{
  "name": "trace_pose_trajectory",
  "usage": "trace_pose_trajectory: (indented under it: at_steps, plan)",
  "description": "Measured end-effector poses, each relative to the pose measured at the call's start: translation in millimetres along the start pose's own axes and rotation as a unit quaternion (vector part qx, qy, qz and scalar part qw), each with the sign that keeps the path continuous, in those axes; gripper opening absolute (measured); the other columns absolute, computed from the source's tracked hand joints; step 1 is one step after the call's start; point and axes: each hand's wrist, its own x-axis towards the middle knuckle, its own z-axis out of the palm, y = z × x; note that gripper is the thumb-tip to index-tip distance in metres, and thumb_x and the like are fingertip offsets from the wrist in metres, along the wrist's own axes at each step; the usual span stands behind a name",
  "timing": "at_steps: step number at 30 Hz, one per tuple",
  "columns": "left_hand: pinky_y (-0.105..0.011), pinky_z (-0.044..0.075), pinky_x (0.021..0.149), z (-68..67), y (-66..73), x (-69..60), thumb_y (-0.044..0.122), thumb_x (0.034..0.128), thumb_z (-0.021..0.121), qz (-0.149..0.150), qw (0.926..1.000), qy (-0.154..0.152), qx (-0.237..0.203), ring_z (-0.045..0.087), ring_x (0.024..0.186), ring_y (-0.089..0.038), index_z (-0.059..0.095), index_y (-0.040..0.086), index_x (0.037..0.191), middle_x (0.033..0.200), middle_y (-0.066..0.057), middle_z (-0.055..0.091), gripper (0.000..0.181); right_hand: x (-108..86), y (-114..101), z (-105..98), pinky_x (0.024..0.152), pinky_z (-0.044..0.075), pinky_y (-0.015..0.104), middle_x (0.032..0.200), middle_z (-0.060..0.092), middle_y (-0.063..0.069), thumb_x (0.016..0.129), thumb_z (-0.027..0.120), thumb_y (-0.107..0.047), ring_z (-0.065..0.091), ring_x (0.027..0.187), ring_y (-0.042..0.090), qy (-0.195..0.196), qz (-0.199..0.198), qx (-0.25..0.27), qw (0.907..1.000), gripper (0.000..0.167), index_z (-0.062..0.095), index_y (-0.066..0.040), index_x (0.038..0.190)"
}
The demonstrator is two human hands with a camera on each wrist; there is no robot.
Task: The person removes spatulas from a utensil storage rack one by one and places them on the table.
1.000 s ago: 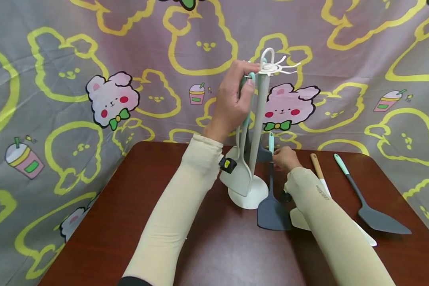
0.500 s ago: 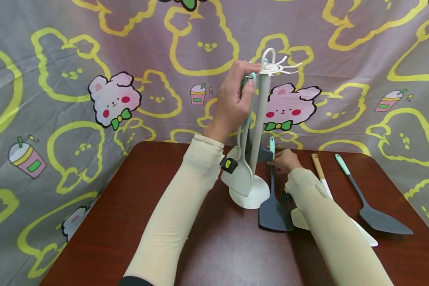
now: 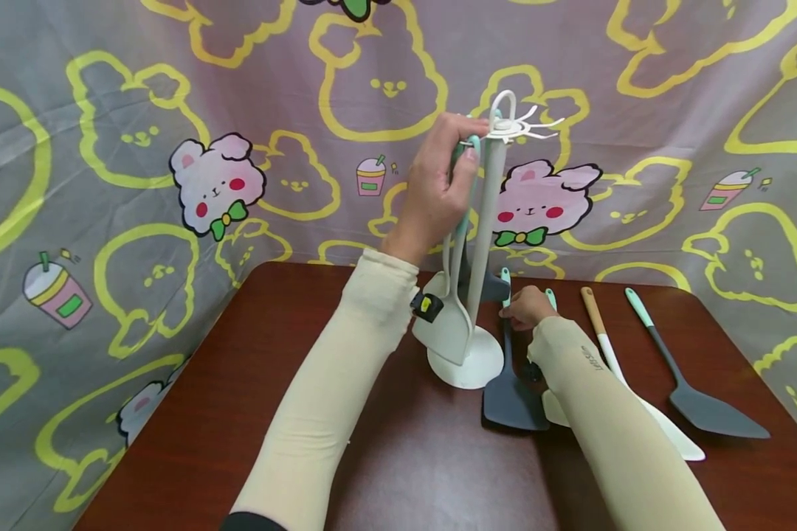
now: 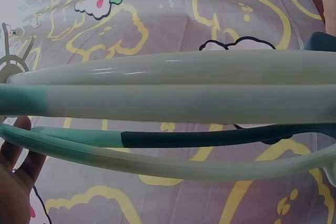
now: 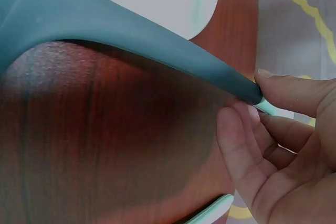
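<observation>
A white utensil stand (image 3: pixel 488 214) with a round base rises from a dark red-brown tabletop (image 3: pixel 385 450), and prongs fan out from its top below a looped handle. Hanging on its left side are a cream spatula (image 3: pixel 448 332) and another cream utensil partly behind it; a dark gray utensil (image 3: pixel 494 287) hangs at the back. The left wrist view shows their mint-ended handles close together beside the pole.

The person's left hand (image 3: pixel 437 181) grips the top of the stand, fingers reaching to the hub and thumb against a hanging mint handle. The right hand (image 3: pixel 530 308) pinches a gray spatula (image 3: pixel 514 402) between thumb and fingers, where its mint handle meets the dark neck. That spatula's wide blade points toward the viewer, just right of the stand's base; whether it touches the tabletop is unclear.

Partly under the right forearm is a utensil with a cream blade (image 3: pixel 554 409). Farther right lie a white spatula with a wooden handle (image 3: pixel 680 439) and a gray turner with a mint handle (image 3: pixel 713 413).

Small dark lettering (image 3: pixel 594 358) on the right sleeve is too blurred to read.
</observation>
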Motion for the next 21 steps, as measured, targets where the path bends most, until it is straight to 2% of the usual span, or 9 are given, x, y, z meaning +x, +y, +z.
trace_pose_trajectory:
  at_steps: [2,6,8,14,21]
  plan:
    - [-0.02,0.041,0.102,0.4,-0.1,0.2,0.005,0.0926,0.041,-0.001,1.0,0.0,0.0,0.057,0.12,-0.025,0.058,-0.005,0.115,0.122,-0.019,0.06,0.03,0.3,2.2,0.9,0.085,0.06,0.041,0.118,0.062,0.027,0.091,0.066,-0.006,0.067,0.098,0.033,0.0,-0.001,0.005,1.0,0.035,0.062,0.012,0.121]
    - [-0.02,0.041,0.103,0.3,0.1,0.6,0.006,0.0923,0.041,-0.005,1.0,0.001,-0.001,0.057,0.121,-0.026,0.058,-0.005,0.115,0.123,-0.019,0.06,0.03,0.0,4.1,2.2,0.079,0.061,0.039,0.095,0.062,0.016,0.089,0.068,-0.005,0.067,0.084,0.025,-0.007,0.009,0.012,0.9999,0.019,0.066,0.009,0.102]
    - [-0.02,0.04,0.103,0.1,0.3,0.5,0.006,0.0923,0.041,-0.006,1.0,0.001,0.0,0.057,0.12,-0.025,0.058,-0.005,0.115,0.123,-0.019,0.06,0.03,-0.2,5.0,2.5,0.077,0.061,0.038,0.089,0.061,0.013,0.089,0.068,-0.005,0.067,0.082,0.024,-0.013,0.02,0.011,0.9997,0.016,0.066,0.007,0.099]
    - [-0.02,0.041,0.102,0.5,0.3,0.6,0.005,0.0927,0.041,-0.004,1.0,-0.002,-0.002,0.057,0.12,-0.025,0.058,-0.005,0.115,0.123,-0.02,0.059,0.03,1.7,7.2,4.9,0.075,0.061,0.036,0.099,0.063,0.017,0.088,0.069,-0.006,0.07,0.086,0.027,-0.01,0.03,0.01,0.9994,0.026,0.064,0.009,0.109]
    - [-0.02,0.041,0.102,1.8,0.4,-0.6,0.006,0.0926,0.042,-0.004,1.0,-0.003,0.005,0.057,0.12,-0.024,0.058,-0.004,0.115,0.123,-0.019,0.06,0.03,4.4,11.4,8.1,0.071,0.061,0.033,0.101,0.065,0.022,0.089,0.071,-0.01,0.074,0.077,0.025,-0.008,0.047,-0.014,0.9988,0.03,0.064,0.01,0.109]
